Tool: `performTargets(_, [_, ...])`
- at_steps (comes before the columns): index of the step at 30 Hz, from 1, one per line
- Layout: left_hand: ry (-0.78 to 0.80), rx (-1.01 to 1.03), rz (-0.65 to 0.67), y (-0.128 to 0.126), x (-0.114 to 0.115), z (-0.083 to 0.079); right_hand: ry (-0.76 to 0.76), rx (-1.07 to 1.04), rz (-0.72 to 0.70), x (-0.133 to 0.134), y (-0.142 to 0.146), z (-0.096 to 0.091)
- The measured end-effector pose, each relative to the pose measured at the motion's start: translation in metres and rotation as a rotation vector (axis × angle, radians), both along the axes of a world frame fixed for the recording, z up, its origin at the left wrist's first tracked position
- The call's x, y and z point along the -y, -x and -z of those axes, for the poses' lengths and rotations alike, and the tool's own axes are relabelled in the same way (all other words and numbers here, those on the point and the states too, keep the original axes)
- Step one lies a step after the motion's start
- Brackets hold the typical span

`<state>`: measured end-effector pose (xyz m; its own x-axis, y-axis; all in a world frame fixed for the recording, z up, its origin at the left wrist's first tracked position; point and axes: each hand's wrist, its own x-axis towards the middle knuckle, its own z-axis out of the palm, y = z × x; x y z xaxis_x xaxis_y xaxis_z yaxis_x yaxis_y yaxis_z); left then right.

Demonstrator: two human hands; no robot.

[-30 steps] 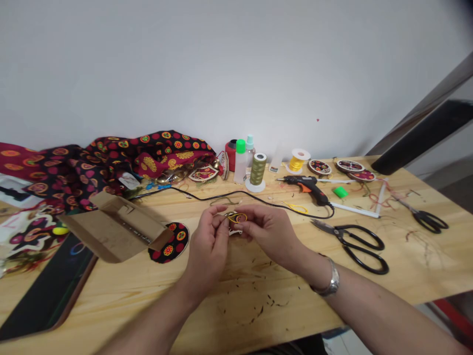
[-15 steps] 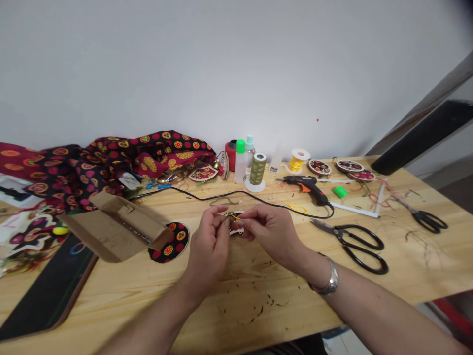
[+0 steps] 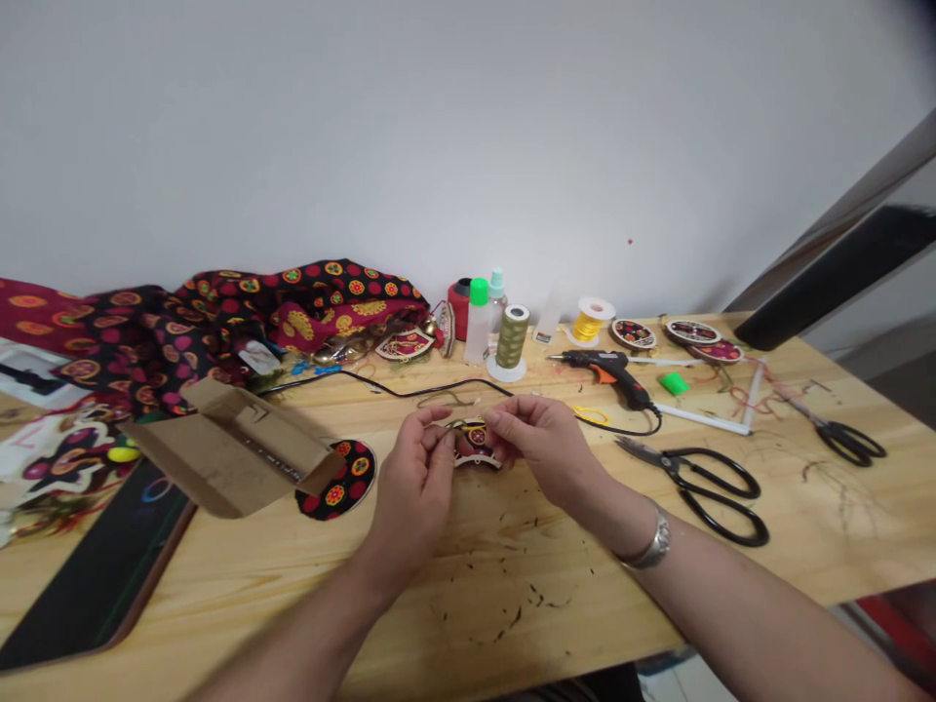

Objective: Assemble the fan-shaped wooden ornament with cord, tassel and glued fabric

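Over the middle of the wooden table (image 3: 512, 585), my left hand (image 3: 413, 483) and my right hand (image 3: 545, 448) meet around a small patterned fabric piece (image 3: 475, 447) with a loop of yellow cord on it. Both hands pinch it, fingers closed, left from the left side and right from the right. A metal bracelet (image 3: 647, 546) sits on my right wrist. A round patterned fabric disc (image 3: 343, 478) lies just left of my left hand.
An open cardboard box (image 3: 234, 448) and patterned cloth (image 3: 219, 322) lie at left. A glue gun (image 3: 610, 370) with black cord, thread spools (image 3: 510, 336), bottles (image 3: 477, 317) and yellow cord spool (image 3: 594, 317) stand behind. Black scissors (image 3: 702, 483) and a second pair of scissors (image 3: 848, 439) lie right.
My right fingers have shifted over the piece and the yellow loop has been drawn smaller and tucked against it; both hands stay in the same spot.
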<state>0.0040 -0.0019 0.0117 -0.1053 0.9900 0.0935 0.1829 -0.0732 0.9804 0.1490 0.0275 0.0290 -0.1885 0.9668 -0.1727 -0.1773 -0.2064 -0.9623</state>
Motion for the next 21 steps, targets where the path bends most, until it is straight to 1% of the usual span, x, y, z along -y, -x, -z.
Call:
performTargets(3, [0.019,0.041,0.023,0.0004,0.0002,0.0005,0.008,-0.056,0.000,-0.0007,0.0000,0.0015])
performTargets(8, [0.081,0.137,0.043,0.0005,-0.0017,0.0008,-0.014,-0.062,0.024,-0.0011,0.0004,0.0002])
performTargets(11, [0.141,0.221,0.060,0.0009,-0.0039,-0.0005,0.019,-0.092,-0.017,-0.0016,0.0000,-0.0002])
performTargets(15, [0.220,0.341,0.061,0.0016,-0.0068,-0.0035,0.092,-0.203,-0.075,-0.0030,-0.0019,0.0020])
performTargets(18, [0.224,0.348,0.065,0.0013,-0.0078,-0.0047,0.130,-0.257,-0.113,-0.0041,-0.0035,0.0040])
performTargets(21, [0.197,0.298,0.076,0.0003,-0.0066,-0.0040,0.168,-0.231,-0.183,-0.0047,-0.0038,0.0039])
